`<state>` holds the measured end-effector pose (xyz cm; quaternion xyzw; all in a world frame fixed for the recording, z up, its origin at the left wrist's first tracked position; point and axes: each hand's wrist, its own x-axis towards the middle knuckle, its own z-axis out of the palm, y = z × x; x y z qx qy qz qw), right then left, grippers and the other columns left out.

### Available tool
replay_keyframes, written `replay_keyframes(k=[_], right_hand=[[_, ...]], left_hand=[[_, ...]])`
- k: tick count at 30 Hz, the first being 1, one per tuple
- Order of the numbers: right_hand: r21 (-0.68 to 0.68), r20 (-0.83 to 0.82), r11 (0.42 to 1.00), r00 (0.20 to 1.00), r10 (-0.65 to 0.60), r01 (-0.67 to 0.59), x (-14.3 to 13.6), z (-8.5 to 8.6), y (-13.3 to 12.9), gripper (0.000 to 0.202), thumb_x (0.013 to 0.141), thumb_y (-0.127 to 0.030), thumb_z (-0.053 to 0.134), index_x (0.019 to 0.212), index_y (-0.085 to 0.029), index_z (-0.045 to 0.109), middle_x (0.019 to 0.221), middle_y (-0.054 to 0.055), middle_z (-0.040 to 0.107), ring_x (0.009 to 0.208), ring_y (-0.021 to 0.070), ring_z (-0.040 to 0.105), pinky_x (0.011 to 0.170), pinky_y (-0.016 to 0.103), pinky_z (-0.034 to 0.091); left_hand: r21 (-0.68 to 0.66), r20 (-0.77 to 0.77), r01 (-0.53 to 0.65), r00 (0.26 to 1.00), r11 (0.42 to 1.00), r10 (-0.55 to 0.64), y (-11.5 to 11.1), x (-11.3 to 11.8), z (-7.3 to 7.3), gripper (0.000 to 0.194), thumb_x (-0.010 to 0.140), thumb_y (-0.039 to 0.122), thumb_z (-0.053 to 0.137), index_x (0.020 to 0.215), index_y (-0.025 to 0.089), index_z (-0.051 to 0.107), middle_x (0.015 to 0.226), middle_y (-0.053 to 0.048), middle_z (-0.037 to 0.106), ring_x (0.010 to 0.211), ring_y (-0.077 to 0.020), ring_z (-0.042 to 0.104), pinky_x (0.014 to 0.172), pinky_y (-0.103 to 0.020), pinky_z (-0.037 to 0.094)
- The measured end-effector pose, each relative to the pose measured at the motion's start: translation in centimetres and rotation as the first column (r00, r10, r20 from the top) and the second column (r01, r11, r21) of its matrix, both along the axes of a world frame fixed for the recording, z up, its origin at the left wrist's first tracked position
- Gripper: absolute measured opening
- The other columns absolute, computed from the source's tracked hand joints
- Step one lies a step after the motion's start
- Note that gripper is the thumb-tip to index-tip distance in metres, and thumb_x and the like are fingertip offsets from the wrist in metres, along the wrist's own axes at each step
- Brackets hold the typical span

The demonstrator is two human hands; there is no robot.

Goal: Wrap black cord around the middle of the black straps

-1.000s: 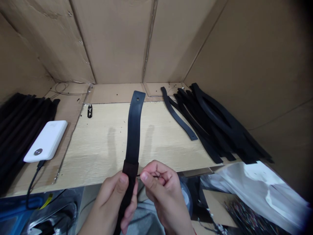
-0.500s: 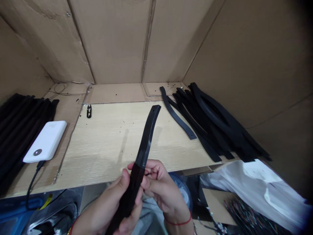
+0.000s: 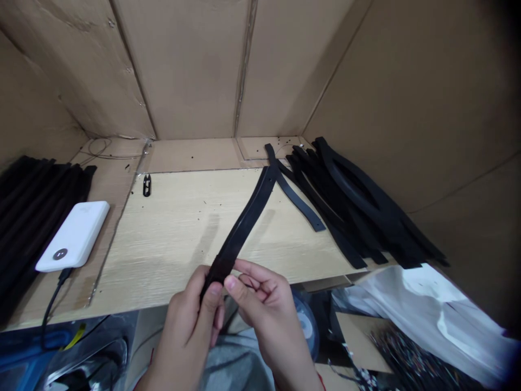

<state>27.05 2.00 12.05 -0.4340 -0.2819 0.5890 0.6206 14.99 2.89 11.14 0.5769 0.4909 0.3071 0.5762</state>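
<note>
The left hand (image 3: 195, 315) is closed around the near end of a black strap (image 3: 244, 225), thumb on top; the right hand (image 3: 260, 304) pinches it just beside, fingers curled. The strap rises away to the far right above the wooden board (image 3: 171, 233), its tip reaching toward the pile of black straps (image 3: 358, 206) on the right. On the left lie a white power bank (image 3: 73, 243) and more dark strips (image 3: 28, 201); small snips (image 3: 146, 184) sit farther back.

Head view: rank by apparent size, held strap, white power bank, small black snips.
1. strap, gripped by left hand and right hand; the longest, though it is nearer the camera, which inflates it.
2. power bank.
3. snips, clearly the smallest.
</note>
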Motion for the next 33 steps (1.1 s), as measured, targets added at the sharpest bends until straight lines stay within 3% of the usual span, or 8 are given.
replay_keyframes(k=[5, 13, 20, 23, 26, 30, 32, 33], right_hand=[[0.014, 0.092, 0.996, 0.992, -0.085, 0.085, -0.5, 0.9, -0.5, 0.012, 0.074, -0.029, 0.076, 0.082, -0.02, 0.078, 0.05, -0.006, 0.045, 0.041, 0.0037, 0.02, 0.037, 0.018, 0.027], [-0.013, 0.103, 0.994, 0.988, -0.111, 0.113, -0.4, -0.2, -0.8, 0.012, 0.074, -0.029, 0.076, 0.084, -0.023, 0.079, 0.047, -0.006, 0.045, 0.04, 0.004, 0.02, 0.036, 0.018, 0.022], [-0.111, -0.099, 0.993, 0.993, -0.057, 0.046, -0.2, -0.9, -0.6, 0.021, 0.069, -0.029, 0.082, 0.088, -0.02, 0.078, 0.053, -0.004, 0.057, 0.038, -0.0002, 0.017, 0.036, 0.015, 0.013], [-0.111, -0.221, 0.994, 0.975, -0.04, 0.016, 0.0, -1.5, -0.5, 0.023, 0.066, -0.026, 0.084, 0.087, -0.021, 0.078, 0.058, -0.002, 0.062, 0.038, -0.0013, 0.021, 0.037, 0.014, 0.013], [-0.064, -0.28, 0.992, 0.956, 0.086, -0.108, 0.4, -1.9, -0.5, 0.033, 0.063, -0.027, 0.087, 0.094, -0.02, 0.077, 0.056, -0.002, 0.062, 0.039, -0.0002, 0.03, 0.037, 0.013, 0.015], [0.058, -0.263, 0.961, 0.924, 0.277, -0.272, 0.7, -1.7, -0.5, 0.037, 0.061, -0.03, 0.088, 0.096, -0.019, 0.078, 0.057, -0.001, 0.065, 0.047, 0.0065, 0.053, 0.044, 0.015, 0.037], [0.09, -0.206, 0.966, 0.944, 0.257, -0.243, 0.8, -1.3, -0.5, 0.029, 0.063, -0.029, 0.087, 0.089, -0.019, 0.079, 0.06, 0.0, 0.067, 0.052, 0.0083, 0.059, 0.05, 0.016, 0.046], [0.091, -0.167, 0.973, 0.96, 0.226, -0.213, 0.7, -1.2, -0.4, 0.024, 0.064, -0.028, 0.086, 0.085, -0.019, 0.079, 0.061, 0.0, 0.068, 0.052, 0.0087, 0.06, 0.051, 0.017, 0.048]], left_hand=[[-0.041, 0.085, -0.018, 0.996, 0.999, 0.022, 0.0, -0.5, -0.3, 0.035, 0.094, 0.053, 0.04, 0.098, 0.019, 0.049, 0.05, 0.008, 0.044, 0.041, -0.0088, 0.038, 0.042, -0.02, 0.028], [-0.175, 0.254, 0.017, 0.967, 0.984, 0.028, 0.0, -0.7, -0.8, 0.037, 0.093, 0.054, 0.043, 0.108, 0.02, 0.045, 0.052, 0.009, 0.042, 0.038, -0.0059, 0.033, 0.037, -0.018, 0.023], [-0.345, 0.454, 0.101, 0.888, 0.933, 0.072, -0.3, -0.6, -0.6, 0.043, 0.09, 0.054, 0.051, 0.116, 0.022, 0.041, 0.051, 0.01, 0.043, 0.037, -0.0047, 0.032, 0.035, -0.014, 0.027], [-0.447, 0.525, 0.178, 0.846, 0.877, 0.095, -0.5, -0.8, -0.7, 0.041, 0.089, 0.054, 0.052, 0.114, 0.023, 0.043, 0.05, 0.01, 0.044, 0.034, -0.0037, 0.03, 0.034, -0.012, 0.027], [-0.5, 0.657, 0.382, 0.752, 0.777, 0.053, -0.3, -1.4, -0.9, 0.035, 0.089, 0.056, 0.05, 0.102, 0.024, 0.05, 0.047, 0.01, 0.043, 0.031, -0.0022, 0.024, 0.031, -0.011, 0.024], [-0.403, 0.815, 0.653, 0.575, 0.641, -0.074, 0.8, -2.0, -1.6, 0.039, 0.088, 0.059, 0.049, 0.088, 0.021, 0.056, 0.038, 0.009, 0.038, 0.025, -0.0033, 0.023, 0.027, -0.011, 0.021], [-0.407, 0.799, 0.683, 0.588, 0.607, -0.127, 1.2, -1.7, -1.8, 0.043, 0.087, 0.062, 0.046, 0.084, 0.02, 0.055, 0.039, 0.008, 0.042, 0.025, -0.0047, 0.027, 0.027, -0.013, 0.024], [-0.42, 0.758, 0.66, 0.633, 0.623, -0.159, 1.3, -1.4, -1.9, 0.046, 0.088, 0.064, 0.042, 0.084, 0.02, 0.055, 0.041, 0.006, 0.045, 0.026, -0.0056, 0.031, 0.028, -0.015, 0.027]])
